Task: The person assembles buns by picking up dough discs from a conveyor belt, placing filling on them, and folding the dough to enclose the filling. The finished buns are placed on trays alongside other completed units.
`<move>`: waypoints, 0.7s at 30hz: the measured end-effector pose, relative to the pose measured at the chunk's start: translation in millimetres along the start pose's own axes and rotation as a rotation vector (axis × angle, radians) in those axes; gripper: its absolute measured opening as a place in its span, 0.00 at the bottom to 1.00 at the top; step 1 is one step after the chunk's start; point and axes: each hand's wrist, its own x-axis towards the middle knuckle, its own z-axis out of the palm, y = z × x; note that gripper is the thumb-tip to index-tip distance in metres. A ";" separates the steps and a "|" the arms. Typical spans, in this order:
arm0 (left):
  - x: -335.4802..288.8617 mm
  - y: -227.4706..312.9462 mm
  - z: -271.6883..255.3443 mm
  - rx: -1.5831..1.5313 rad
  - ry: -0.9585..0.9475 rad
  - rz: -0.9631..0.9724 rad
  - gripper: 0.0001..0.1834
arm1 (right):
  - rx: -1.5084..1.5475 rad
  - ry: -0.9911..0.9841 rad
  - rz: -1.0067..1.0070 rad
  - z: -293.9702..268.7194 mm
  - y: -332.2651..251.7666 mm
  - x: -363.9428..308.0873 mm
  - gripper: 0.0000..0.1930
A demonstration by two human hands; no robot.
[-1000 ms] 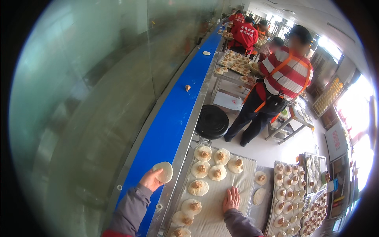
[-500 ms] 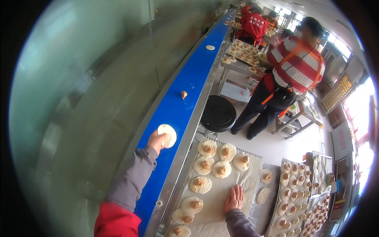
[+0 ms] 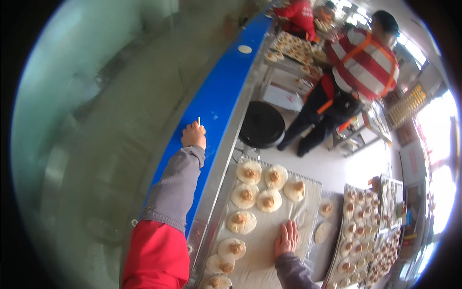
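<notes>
Over the blue conveyor belt (image 3: 219, 82), my left hand (image 3: 194, 135) is closed. A thin round dough wrapper (image 3: 198, 120) sticks up edge-on from its fingers. A bit of brown filling shows at the fingertips, mostly hidden by the hand. My right hand (image 3: 287, 237) lies flat with fingers stretched on the lined tray (image 3: 262, 241), holding nothing. Around it on that tray sit several pale dough rounds (image 3: 241, 222), each with a lump of brown filling on top.
Up the belt lies another dough round (image 3: 244, 49). A black round stool (image 3: 262, 124) stands beyond the tray. A co-worker (image 3: 363, 62) in a striped top stands at a far table. More trays of filled rounds (image 3: 357, 226) are at the right. A glass wall borders the left.
My left hand has moved forward along the belt and turned the wrapper from flat to edge-on. The filling lump that lay on the belt now appears at my fingers. My right hand stays put.
</notes>
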 end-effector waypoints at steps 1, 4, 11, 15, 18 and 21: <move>-10.7 2.5 3.8 0.074 0.032 0.069 0.20 | 0.020 -0.021 0.015 -2.0 -0.9 0.3 0.23; -42.7 -11.1 13.6 0.088 0.166 0.309 0.24 | 0.030 -0.012 0.042 -2.9 -1.1 2.3 0.24; -83.4 -57.8 -30.7 -0.551 -0.011 -0.012 0.16 | 0.156 0.011 0.030 -10.3 6.8 1.6 0.26; -188.8 -3.4 -65.9 -1.308 -0.688 -0.008 0.17 | 0.319 0.243 0.014 -15.8 -0.3 10.6 0.27; -266.6 68.0 -57.4 -1.095 -1.119 0.191 0.22 | 1.550 -0.171 0.560 -14.3 -2.3 27.7 0.28; -318.3 137.6 -24.5 -1.032 -0.952 0.465 0.23 | 1.646 -0.305 0.728 -15.0 18.4 46.0 0.23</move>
